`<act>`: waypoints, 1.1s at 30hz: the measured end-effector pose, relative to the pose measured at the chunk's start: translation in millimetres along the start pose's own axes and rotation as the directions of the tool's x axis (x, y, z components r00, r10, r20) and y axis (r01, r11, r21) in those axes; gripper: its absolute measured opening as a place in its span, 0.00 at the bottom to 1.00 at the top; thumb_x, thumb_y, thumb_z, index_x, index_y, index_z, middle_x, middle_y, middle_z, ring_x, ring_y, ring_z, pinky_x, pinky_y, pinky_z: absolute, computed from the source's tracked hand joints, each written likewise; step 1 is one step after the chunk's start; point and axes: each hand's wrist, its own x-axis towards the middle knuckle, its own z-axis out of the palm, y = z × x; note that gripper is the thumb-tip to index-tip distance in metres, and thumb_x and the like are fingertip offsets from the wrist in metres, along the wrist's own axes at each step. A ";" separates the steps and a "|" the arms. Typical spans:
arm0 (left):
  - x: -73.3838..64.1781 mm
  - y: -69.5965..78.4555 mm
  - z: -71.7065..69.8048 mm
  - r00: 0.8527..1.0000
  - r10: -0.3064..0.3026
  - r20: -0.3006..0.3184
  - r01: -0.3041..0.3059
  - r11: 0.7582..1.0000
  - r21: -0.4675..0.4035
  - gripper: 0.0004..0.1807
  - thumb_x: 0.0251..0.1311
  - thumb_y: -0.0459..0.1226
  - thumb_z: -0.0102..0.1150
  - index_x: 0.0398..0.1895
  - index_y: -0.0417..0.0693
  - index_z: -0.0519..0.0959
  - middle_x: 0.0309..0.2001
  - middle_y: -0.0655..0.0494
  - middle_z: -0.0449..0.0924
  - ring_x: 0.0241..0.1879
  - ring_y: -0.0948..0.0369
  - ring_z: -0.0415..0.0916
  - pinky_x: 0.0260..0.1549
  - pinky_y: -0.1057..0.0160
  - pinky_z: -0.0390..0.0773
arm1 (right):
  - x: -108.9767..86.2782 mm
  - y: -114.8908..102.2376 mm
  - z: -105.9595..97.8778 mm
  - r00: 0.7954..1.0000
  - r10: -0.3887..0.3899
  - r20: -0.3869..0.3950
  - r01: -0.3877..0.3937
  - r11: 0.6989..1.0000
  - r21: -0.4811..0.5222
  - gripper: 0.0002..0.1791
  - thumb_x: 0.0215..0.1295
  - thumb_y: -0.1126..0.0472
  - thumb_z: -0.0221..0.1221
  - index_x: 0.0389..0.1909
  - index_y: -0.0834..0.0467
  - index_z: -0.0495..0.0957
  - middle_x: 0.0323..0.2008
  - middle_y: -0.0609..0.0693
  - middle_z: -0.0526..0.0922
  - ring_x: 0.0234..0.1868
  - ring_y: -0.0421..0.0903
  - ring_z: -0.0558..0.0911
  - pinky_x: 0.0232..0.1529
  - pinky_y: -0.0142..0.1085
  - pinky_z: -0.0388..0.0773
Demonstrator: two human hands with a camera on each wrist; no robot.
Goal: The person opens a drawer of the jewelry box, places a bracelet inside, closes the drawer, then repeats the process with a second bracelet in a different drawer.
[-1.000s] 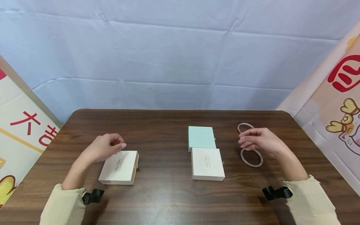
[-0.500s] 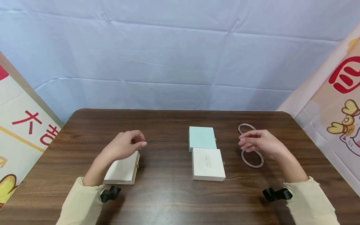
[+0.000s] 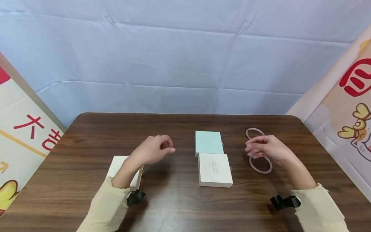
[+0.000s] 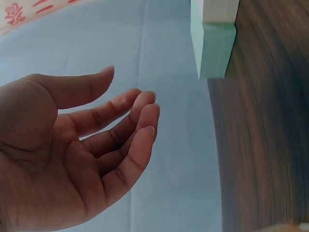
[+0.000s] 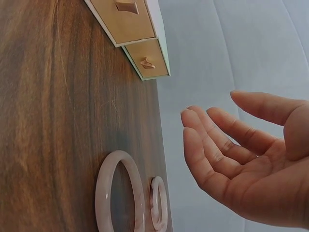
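Observation:
My left hand (image 3: 152,149) hangs over the middle-left of the table, fingers loosely bent, holding nothing. Its forearm partly hides a white box (image 3: 117,164) at the left. To its right a mint-green box (image 3: 208,141) stands directly behind another white box (image 3: 215,169), which bears small lettering. My right hand (image 3: 269,148) hovers above two pale bangles, relaxed, with nothing in its fingers. It overlaps the far bangle (image 3: 251,129) and the near bangle (image 3: 261,172) in the head view. In the right wrist view both bangles lie flat below the palm, and the boxes show tan drawer fronts with small pull tabs (image 5: 147,64).
The brown wood-grain table (image 3: 179,206) has rounded far corners. A pale blue cloth (image 3: 174,64) hangs behind it. Printed banners (image 3: 353,122) flank both sides. A black wrist mount (image 3: 285,202) sits at each sleeve.
My left hand has moved right, from over the left white box to the space between it and the other boxes. My right hand has stayed nearly still over the bangles.

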 end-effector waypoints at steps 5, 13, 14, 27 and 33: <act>5.4 10.9 11.8 1.000 -0.010 0.015 0.010 1.000 -0.008 0.06 0.61 0.41 0.56 0.33 0.48 0.76 0.25 0.58 0.75 0.23 0.62 0.68 0.26 0.63 0.69 | -0.2 2.4 -0.5 1.000 0.012 -0.008 -0.012 1.000 -0.018 0.16 0.65 0.64 0.53 0.47 0.74 0.70 0.34 0.56 0.82 0.34 0.49 0.82 0.37 0.42 0.78; 14.9 16.3 30.3 0.998 0.000 0.063 0.001 1.000 -0.004 0.06 0.62 0.42 0.56 0.31 0.50 0.75 0.24 0.61 0.74 0.25 0.61 0.67 0.28 0.62 0.68 | 0.1 4.2 -0.9 1.000 0.017 0.002 -0.017 1.000 -0.019 0.16 0.65 0.65 0.53 0.47 0.75 0.70 0.34 0.57 0.81 0.34 0.47 0.82 0.37 0.41 0.78; 16.3 16.2 32.3 0.998 0.005 0.067 -0.004 1.000 -0.005 0.06 0.62 0.41 0.55 0.31 0.50 0.75 0.24 0.61 0.73 0.25 0.61 0.67 0.28 0.63 0.68 | 0.0 4.4 -0.7 1.000 0.017 0.003 -0.017 1.000 -0.019 0.16 0.65 0.65 0.53 0.47 0.75 0.70 0.34 0.57 0.81 0.34 0.47 0.82 0.37 0.41 0.78; 34.7 12.6 58.0 0.992 0.013 0.125 0.005 0.990 -0.144 0.09 0.61 0.40 0.56 0.26 0.46 0.76 0.23 0.54 0.78 0.21 0.63 0.72 0.24 0.66 0.70 | 0.5 8.4 0.3 1.000 0.023 0.003 -0.023 0.999 -0.028 0.19 0.65 0.64 0.53 0.48 0.78 0.67 0.35 0.59 0.81 0.34 0.47 0.82 0.37 0.42 0.78; 42.0 13.3 70.6 0.989 -0.019 0.146 0.047 0.981 -0.187 0.11 0.60 0.40 0.57 0.25 0.43 0.76 0.20 0.55 0.77 0.19 0.62 0.72 0.23 0.66 0.69 | -0.2 10.4 0.6 1.000 0.026 -0.001 -0.026 0.999 -0.027 0.19 0.65 0.65 0.53 0.48 0.79 0.67 0.35 0.59 0.81 0.34 0.48 0.82 0.37 0.42 0.78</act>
